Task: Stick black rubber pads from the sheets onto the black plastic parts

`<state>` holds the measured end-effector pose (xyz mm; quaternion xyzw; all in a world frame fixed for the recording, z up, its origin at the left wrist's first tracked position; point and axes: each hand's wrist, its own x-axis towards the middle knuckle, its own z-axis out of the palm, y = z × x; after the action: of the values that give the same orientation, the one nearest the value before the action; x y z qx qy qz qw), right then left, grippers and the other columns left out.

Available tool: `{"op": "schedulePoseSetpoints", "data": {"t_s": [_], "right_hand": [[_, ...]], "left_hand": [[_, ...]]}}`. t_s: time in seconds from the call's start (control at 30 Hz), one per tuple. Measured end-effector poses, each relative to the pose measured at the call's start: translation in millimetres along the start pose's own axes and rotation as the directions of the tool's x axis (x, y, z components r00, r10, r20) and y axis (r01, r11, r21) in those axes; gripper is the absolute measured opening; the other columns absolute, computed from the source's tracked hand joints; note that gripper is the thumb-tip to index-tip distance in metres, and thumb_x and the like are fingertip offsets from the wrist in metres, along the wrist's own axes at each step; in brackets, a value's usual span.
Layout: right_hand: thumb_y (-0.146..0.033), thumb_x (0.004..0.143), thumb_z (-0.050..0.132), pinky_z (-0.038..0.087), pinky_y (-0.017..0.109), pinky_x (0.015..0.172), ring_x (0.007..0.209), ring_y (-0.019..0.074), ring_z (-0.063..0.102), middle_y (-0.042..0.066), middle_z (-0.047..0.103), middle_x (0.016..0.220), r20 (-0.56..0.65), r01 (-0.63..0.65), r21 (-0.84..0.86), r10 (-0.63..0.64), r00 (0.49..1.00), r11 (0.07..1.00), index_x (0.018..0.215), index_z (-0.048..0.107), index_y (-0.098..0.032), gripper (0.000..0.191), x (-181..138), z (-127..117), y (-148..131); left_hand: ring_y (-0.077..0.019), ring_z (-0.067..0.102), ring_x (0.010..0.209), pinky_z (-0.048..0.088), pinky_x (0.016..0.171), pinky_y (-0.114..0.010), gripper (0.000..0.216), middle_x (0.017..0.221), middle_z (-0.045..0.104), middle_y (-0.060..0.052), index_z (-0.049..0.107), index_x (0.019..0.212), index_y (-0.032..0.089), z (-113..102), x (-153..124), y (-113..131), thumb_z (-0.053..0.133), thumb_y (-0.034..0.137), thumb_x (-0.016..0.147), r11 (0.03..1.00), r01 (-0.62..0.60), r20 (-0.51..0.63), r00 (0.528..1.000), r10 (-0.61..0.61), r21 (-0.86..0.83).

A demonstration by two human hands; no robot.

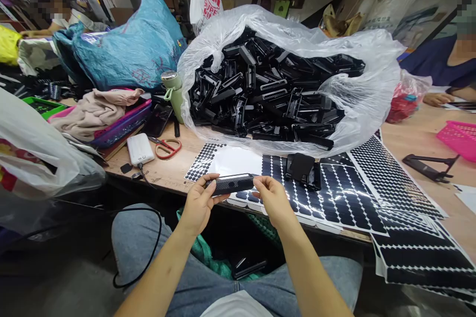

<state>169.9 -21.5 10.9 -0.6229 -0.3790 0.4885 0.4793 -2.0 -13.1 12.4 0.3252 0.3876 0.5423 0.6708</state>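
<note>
My left hand (198, 203) and my right hand (273, 199) pinch the two ends of a flat black plastic part (231, 184), held level just above the table's near edge. Beneath and beyond it lie sheets of round black adhesive pads (334, 198) on white backing. Another black plastic part (303, 169) rests on those sheets to the right of my right hand. Behind, a large clear plastic bag (372, 94) lies open, heaped with many more black plastic parts (271, 94).
Red-handled scissors (168, 147) and a white power bank (140, 148) lie at left, near a green bottle (174, 94) and a blue bag (137, 44). A pink basket (459, 138) and a black stand (427, 166) sit at right. Other people sit at far left and far right.
</note>
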Motion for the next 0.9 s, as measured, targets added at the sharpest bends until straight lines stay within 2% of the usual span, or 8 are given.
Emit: {"op": "schedulePoseSetpoints", "data": {"t_s": [0.33,0.63,0.9], "right_hand": [[-0.042,0.074,0.051,0.047,0.032,0.067,0.072,0.0178,0.056,0.005,0.059,0.08,-0.048,0.067,-0.114,-0.073,0.996,0.991,0.074,0.054,-0.019,0.023,-6.2,-0.8,7.9],[-0.043,0.074,0.051,0.046,0.031,0.067,0.073,0.0177,0.057,0.004,0.059,0.082,-0.053,0.042,-0.07,-0.046,0.998,0.997,0.076,0.055,-0.019,0.025,-7.0,-1.9,11.6],[-0.041,0.076,0.049,0.045,0.031,0.067,0.072,0.0173,0.055,0.004,0.059,0.08,-0.074,0.097,-0.127,-0.107,0.991,0.987,0.075,0.054,-0.019,0.022,-8.5,-0.7,13.2]], "left_hand": [[-0.0176,0.057,0.086,0.052,0.075,-0.038,0.021,0.089,0.058,-0.002,0.058,0.089,0.019,2.2,-4.6,-4.8,0.063,0.028,0.071,1.0,0.003,0.009,1.0,-0.003,0.031],[-0.0177,0.058,0.085,0.052,0.075,-0.04,0.02,0.09,0.057,-0.003,0.058,0.09,0.018,1.4,-5.5,-7.0,0.062,0.027,0.072,1.0,0.002,0.019,1.0,-0.003,0.024],[-0.0184,0.058,0.085,0.052,0.076,-0.042,0.02,0.09,0.056,-0.003,0.057,0.091,0.018,2.8,-7.0,-6.9,0.061,0.027,0.073,0.999,-0.008,0.016,1.0,0.008,0.032]]}}
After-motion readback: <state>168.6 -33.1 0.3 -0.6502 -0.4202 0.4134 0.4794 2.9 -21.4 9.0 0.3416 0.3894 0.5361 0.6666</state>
